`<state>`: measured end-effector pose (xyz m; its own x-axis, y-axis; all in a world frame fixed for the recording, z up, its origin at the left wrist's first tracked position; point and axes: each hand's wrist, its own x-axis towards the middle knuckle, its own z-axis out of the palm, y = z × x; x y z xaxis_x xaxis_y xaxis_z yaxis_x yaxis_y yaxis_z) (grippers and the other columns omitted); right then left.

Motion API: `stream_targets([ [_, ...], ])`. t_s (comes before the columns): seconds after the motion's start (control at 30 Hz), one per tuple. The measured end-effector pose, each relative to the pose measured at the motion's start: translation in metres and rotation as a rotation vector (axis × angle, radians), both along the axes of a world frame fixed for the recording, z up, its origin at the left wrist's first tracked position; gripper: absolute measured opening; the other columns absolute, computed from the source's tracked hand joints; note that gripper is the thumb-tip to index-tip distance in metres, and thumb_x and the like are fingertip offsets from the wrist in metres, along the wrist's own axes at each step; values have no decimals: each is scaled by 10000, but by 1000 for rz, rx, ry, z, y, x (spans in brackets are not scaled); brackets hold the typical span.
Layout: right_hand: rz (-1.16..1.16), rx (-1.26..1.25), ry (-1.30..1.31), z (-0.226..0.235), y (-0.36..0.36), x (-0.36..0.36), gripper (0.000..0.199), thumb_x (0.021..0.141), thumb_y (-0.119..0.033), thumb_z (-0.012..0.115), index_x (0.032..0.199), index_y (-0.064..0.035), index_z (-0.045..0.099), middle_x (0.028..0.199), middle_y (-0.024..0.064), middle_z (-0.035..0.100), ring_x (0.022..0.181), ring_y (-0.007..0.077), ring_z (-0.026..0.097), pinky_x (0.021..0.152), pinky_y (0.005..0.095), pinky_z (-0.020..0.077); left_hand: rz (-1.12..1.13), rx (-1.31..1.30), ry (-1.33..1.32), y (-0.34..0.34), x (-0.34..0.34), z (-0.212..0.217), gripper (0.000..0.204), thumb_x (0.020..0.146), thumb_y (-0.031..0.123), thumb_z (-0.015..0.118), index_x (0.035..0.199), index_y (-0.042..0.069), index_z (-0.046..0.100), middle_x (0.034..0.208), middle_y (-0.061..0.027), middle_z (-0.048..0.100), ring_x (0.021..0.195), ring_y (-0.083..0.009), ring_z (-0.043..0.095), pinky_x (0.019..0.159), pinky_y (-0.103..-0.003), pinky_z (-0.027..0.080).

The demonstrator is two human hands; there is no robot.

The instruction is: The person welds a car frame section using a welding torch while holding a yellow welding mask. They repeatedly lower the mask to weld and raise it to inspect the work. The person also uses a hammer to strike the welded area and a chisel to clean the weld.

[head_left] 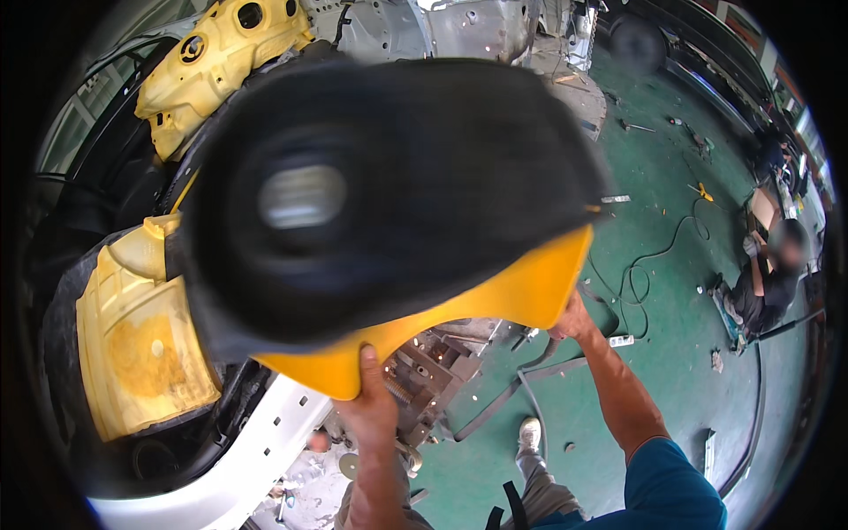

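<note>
Both my hands hold up a large moulded panel (459, 168), blurred by motion, which looks like car insulation. Its face is black with a round hollow around a pale oval spot, and a yellow layer shows along the near edge. My left hand (371, 411) grips the near left corner, thumb on the yellow. At the right corner, my right hand (570, 320) is closed on the edge, its fingers partly hidden. Beside the panel, a yellow moulded piece (146, 331) lies in the car body at left. Another yellow piece (199, 66) with round holes is at the upper left.
A white car body sill (238, 450) curves along the lower left. Under the panel stands a metal fixture (433, 371). Cables (632, 283), a power strip (621, 341) and tools lie on the green floor (618, 424). A person (768, 274) sits low at right, near a dark car (698, 62).
</note>
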<state>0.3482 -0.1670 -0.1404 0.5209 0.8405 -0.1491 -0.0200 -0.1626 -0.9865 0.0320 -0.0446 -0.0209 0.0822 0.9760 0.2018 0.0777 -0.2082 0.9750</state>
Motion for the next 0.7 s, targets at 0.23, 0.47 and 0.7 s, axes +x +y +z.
stream_targets([
  [0.23,12,79,-54,-2,3,-6,240,866,-126,789,1016,-37,624,829,-31,581,749,70,515,667,268,455,232,25,-44,22,-45,14,411,1032,203,607,1323,-70,513,1194,-177,632,1001,-265,701,780,-402,656],
  [0.47,24,46,-38,-7,12,-9,218,873,-123,796,972,-46,618,815,-36,586,730,61,522,641,265,466,350,83,-44,36,-65,10,469,1024,264,621,1346,-57,504,1207,-198,634,997,-290,717,775,-382,657],
  [0.7,60,-6,-69,-4,18,-8,260,856,-91,780,1043,-32,611,870,-8,615,719,76,560,622,266,486,340,92,-22,35,-62,10,461,1026,272,622,1320,-69,523,1183,-196,644,983,-281,720,777,-383,657],
])
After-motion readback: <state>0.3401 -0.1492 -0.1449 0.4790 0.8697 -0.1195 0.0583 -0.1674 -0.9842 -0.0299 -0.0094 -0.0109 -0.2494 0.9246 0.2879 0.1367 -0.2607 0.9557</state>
